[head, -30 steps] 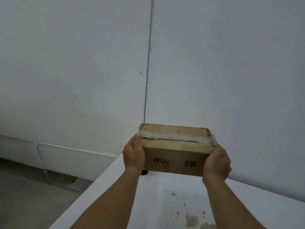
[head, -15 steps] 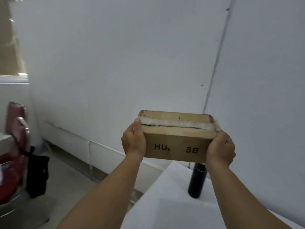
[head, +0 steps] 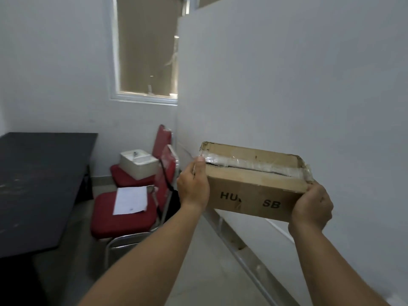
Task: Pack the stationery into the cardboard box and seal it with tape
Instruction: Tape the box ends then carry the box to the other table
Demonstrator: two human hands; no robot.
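A brown cardboard box (head: 254, 191) with black letters on its front is held up in the air, tilted slightly down to the right. Clear tape (head: 254, 165) runs along the seam between its closed top flaps. My left hand (head: 193, 186) grips the box's left end, thumb on the top edge. My right hand (head: 311, 208) grips the right end from below and the side. No stationery is visible.
A white partition wall (head: 287, 85) stands right behind the box. To the left are two red chairs (head: 123, 217), one with a sheet of paper (head: 130, 199), the other with a white box (head: 139, 164). A black table (head: 37, 184) fills the left side. Below is grey floor (head: 198, 272).
The view has swung left: the white table and black bottle under the box are gone, and chairs, a black table and a window have come into sight. Both hands keep hold of the box.
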